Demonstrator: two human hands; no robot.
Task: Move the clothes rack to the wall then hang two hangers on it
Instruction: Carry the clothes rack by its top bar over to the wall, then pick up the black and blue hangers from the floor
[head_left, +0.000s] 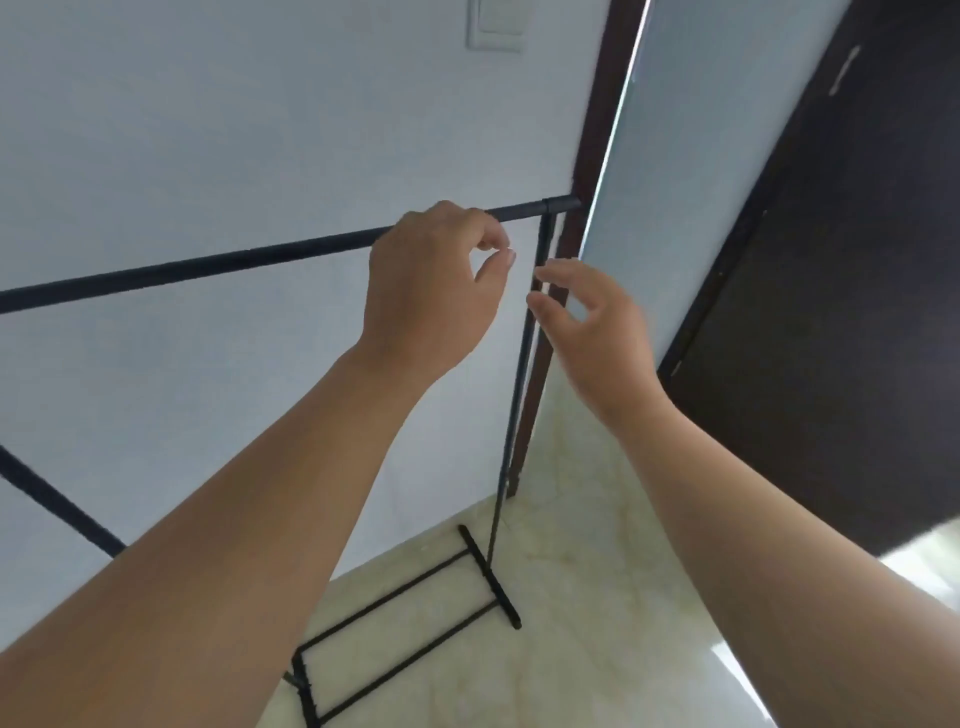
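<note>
Room: pale wall, shiny floor, dark door.
Clothes rack: black, right by the wall.
My left hand: fingers curled loosely at its top bar.
My right hand: open, holding nothing.

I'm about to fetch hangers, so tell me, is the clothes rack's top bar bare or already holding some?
Bare: no hangers show on the visible top bar; its left end runs out of view.
</note>
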